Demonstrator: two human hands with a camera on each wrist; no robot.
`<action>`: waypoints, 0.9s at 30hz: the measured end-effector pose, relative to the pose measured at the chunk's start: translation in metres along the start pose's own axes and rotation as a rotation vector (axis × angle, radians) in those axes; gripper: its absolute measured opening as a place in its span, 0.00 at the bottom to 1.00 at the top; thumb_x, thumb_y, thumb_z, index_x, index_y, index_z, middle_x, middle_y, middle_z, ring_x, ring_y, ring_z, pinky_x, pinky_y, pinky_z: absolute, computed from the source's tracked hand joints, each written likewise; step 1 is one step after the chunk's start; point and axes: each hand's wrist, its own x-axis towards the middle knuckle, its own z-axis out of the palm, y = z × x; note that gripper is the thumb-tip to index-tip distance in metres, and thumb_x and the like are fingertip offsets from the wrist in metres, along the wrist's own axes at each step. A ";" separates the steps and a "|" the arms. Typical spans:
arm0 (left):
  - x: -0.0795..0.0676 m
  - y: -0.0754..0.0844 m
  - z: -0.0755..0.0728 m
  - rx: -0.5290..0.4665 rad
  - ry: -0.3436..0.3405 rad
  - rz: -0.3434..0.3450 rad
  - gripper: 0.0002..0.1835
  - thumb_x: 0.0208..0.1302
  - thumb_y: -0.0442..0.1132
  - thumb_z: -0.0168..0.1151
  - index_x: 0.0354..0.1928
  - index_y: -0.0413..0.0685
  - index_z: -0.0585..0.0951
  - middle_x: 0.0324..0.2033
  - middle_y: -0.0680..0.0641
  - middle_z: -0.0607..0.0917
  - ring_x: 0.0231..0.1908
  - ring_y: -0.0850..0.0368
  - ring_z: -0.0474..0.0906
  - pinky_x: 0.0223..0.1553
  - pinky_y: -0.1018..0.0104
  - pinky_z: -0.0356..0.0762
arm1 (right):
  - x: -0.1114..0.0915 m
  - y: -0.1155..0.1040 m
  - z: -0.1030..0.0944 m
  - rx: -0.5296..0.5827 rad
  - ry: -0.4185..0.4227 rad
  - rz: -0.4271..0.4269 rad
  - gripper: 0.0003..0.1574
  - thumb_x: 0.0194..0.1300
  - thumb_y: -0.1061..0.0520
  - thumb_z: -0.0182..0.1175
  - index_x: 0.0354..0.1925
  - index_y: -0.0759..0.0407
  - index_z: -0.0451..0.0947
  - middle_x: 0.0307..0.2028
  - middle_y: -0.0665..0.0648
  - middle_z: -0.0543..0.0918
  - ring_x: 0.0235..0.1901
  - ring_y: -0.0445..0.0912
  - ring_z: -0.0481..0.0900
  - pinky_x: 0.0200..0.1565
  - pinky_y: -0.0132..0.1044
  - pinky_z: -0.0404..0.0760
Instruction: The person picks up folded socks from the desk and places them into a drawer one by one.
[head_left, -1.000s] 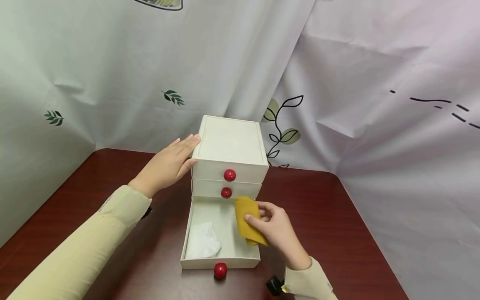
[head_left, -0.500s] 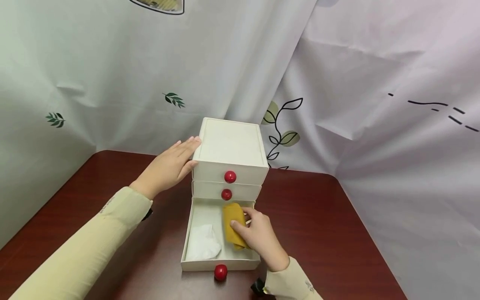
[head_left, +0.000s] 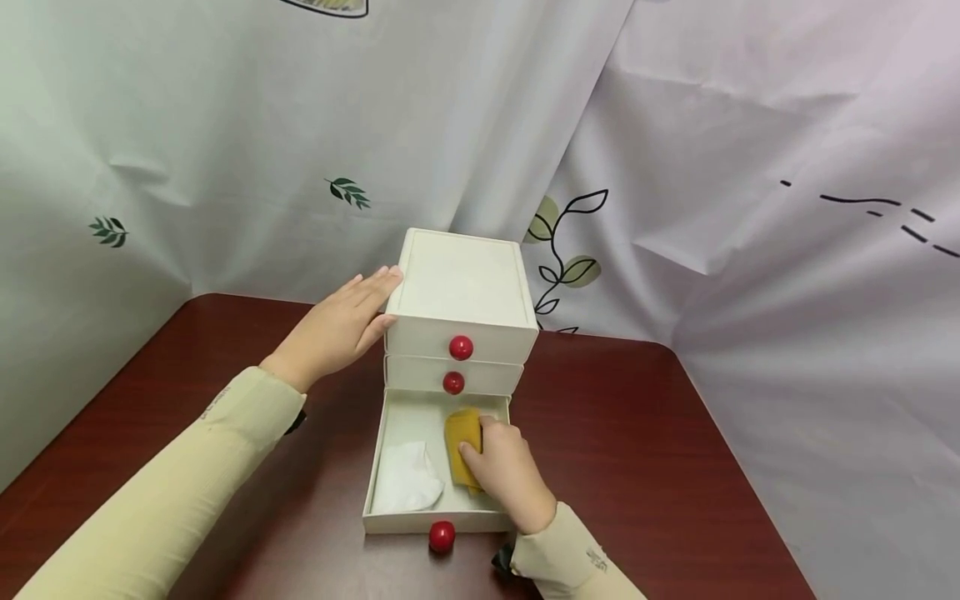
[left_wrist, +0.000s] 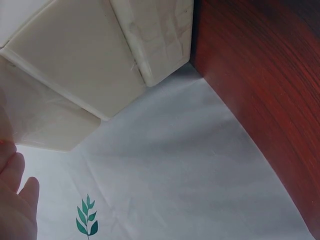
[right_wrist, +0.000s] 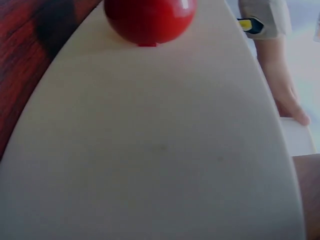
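Note:
A small white cabinet (head_left: 467,279) has its bottom drawer (head_left: 401,523) pulled out toward me. My left hand (head_left: 333,329) rests along the cabinet's upper left edge, fingers straight; part of it shows in the left wrist view at the cabinet's side. Inside the drawer's right half, my right hand (head_left: 512,468) holds a folded yellow cloth (head_left: 461,433), thumb on the near face and the other fingers mostly hidden. To the left of it in the drawer lies a folded white cloth (head_left: 407,479). The right wrist view is filled by the drawer front (right_wrist: 150,120) and its red knob (right_wrist: 150,20).
Two closed drawers above carry red knobs, the top knob (head_left: 461,347) and the middle knob (head_left: 453,382). Everything stands on a dark red wooden table (head_left: 622,467). Behind it hangs a white curtain (head_left: 262,150) printed with leaves.
My right hand has moved left and down with the yellow cloth, from over the drawer's right edge into the drawer. The left hand has stayed on the cabinet.

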 end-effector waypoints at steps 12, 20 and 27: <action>0.001 -0.002 0.001 0.010 -0.019 -0.008 0.34 0.77 0.43 0.56 0.77 0.36 0.60 0.74 0.38 0.65 0.75 0.43 0.59 0.76 0.46 0.54 | -0.005 -0.008 0.003 -0.129 -0.016 -0.025 0.11 0.61 0.60 0.67 0.28 0.65 0.75 0.19 0.55 0.71 0.17 0.48 0.69 0.20 0.40 0.73; 0.001 -0.002 0.001 0.010 -0.009 0.000 0.34 0.77 0.42 0.56 0.77 0.36 0.60 0.74 0.37 0.65 0.74 0.42 0.59 0.77 0.49 0.51 | -0.012 -0.012 -0.002 -0.268 0.091 -0.103 0.13 0.56 0.60 0.74 0.28 0.65 0.79 0.23 0.58 0.75 0.20 0.56 0.79 0.22 0.46 0.81; 0.001 -0.001 0.001 0.006 0.008 0.011 0.34 0.76 0.41 0.57 0.76 0.35 0.60 0.74 0.36 0.65 0.74 0.41 0.60 0.77 0.47 0.53 | -0.013 -0.005 -0.002 -0.245 0.182 -0.204 0.13 0.52 0.67 0.76 0.36 0.66 0.83 0.26 0.57 0.77 0.28 0.53 0.80 0.32 0.44 0.84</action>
